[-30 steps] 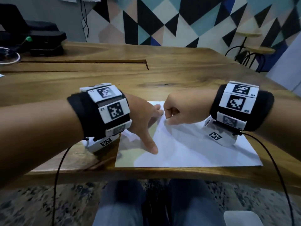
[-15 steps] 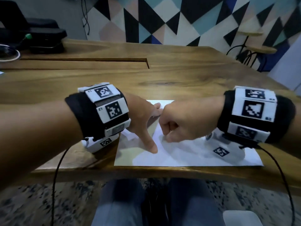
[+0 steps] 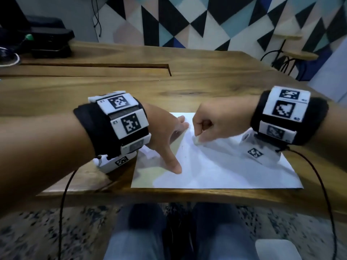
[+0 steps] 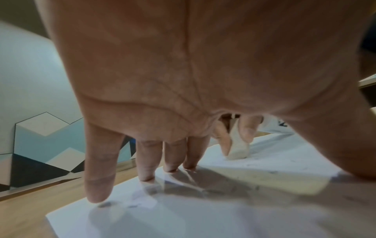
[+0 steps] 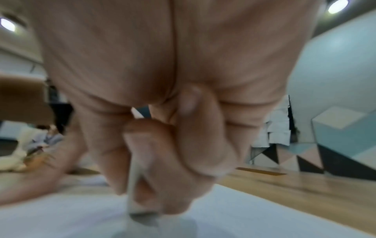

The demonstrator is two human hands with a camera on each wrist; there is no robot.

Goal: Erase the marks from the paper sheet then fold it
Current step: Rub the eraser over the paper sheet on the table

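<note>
Flat on the wooden table, close to its near edge, lies the white paper sheet, its long side running along that edge. The left hand rests on the sheet's left part with fingers straight and spread: the thumb reaches toward the near edge, and the other fingertips touch down near the sheet's far-left corner, as the left wrist view shows. Nothing is held in this hand; it only presses the paper.

The right hand is curled into a loose fist over the far middle of the sheet, just beside the left hand's fingertips but apart from them. Its thumb and fingers are clamped on a small whitish eraser, whose lower end touches the paper. From the left wrist view the eraser stands nearly upright between thumb and finger; the right wrist view, blurred, shows it pinched the same way with its tip on the sheet.

Faint grey marks show on the paper near the eraser and under the left palm; their shape is too faint to tell.

Both wrists carry black bands with white tag blocks, and thin black cables hang from them past the table's near edge. A black case sits at the far-left corner of the table.
</note>
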